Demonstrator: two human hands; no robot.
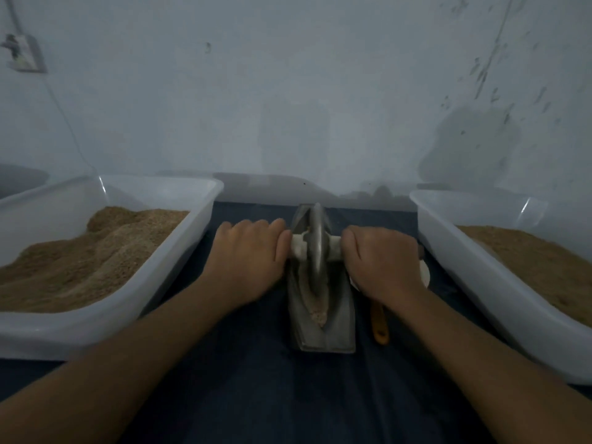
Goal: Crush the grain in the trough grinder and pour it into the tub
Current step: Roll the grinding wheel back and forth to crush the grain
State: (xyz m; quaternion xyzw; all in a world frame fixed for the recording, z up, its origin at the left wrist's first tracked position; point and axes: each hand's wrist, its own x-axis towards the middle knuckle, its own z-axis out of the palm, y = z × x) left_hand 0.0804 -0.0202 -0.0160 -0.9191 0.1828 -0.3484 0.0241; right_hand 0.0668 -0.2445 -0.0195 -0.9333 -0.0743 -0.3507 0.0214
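A dark blue cloth [256, 379] is spread over the bench, and behind it a pale, stained wall [288, 91] is seen, with a socket [24, 52] at the upper left. The trough grinder [320, 315] is placed in the middle of the cloth, between two white tubs; it is a grey metal boat-shaped trough, and pale crushed grain [318, 310] is seen in its groove. A metal wheel [315, 245] stands upright in the groove on a white axle [299, 248]. The axle is gripped by the left hand [250, 251] on one side and by the right hand [381, 261] on the other, with the fingers curled around it. The left tub [179, 251] and the right tub [464, 251] are both filled with brown meal. An orange handle [379, 325] is seen just beside the trough, partly hidden under the right wrist. Narrow strips of cloth are left free between the trough and each tub; more open cloth lies at the near edge
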